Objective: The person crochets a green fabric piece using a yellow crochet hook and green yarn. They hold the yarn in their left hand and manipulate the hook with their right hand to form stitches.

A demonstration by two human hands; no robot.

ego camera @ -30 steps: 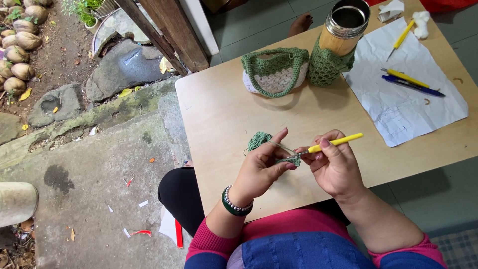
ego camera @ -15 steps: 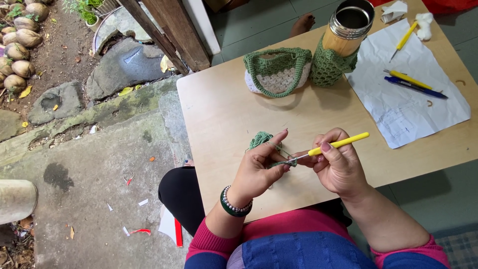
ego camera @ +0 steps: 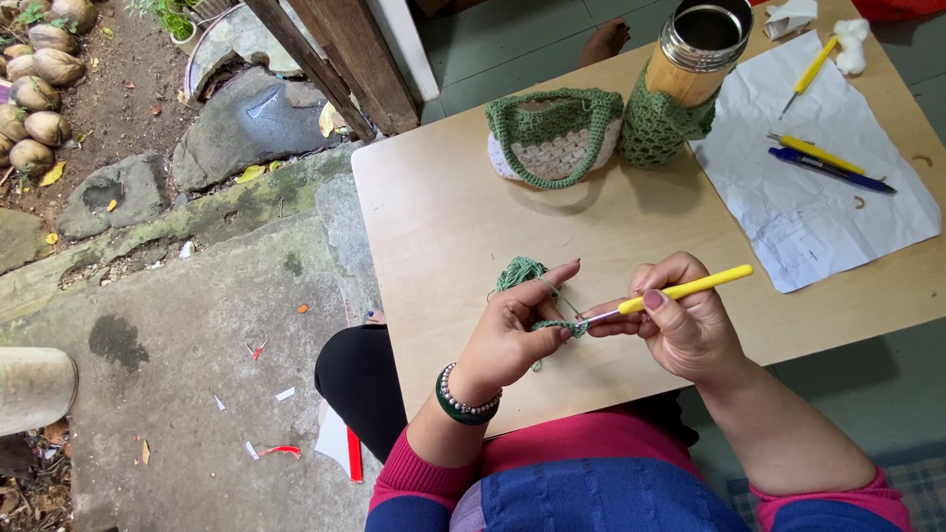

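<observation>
The right hand is closed around a yellow-handled crochet hook with a thin metal tip, thumb and forefinger pinching the handle while the other fingers curl under it. The hook lies nearly level, its handle pointing away to the right and its metal tip aimed left into a small piece of green crochet work. The left hand pinches that green piece between thumb and fingertips, just where the hook's tip meets it. A strand runs from the piece up over the left forefinger to a small loose bundle of green yarn lying on the light wooden table, just beyond the left hand. A green and beaded bracelet circles the left wrist.

Farther back on the table stands a small crocheted basket, green with a cream body, touching a bamboo-sided flask with a steel rim in a green net sleeve. To the right lies a white sheet of paper bearing a yellow pen and a blue pen side by side, with another yellow tool near its top edge. Left of the table, stone paving and a heap of coconut husks show on the ground.
</observation>
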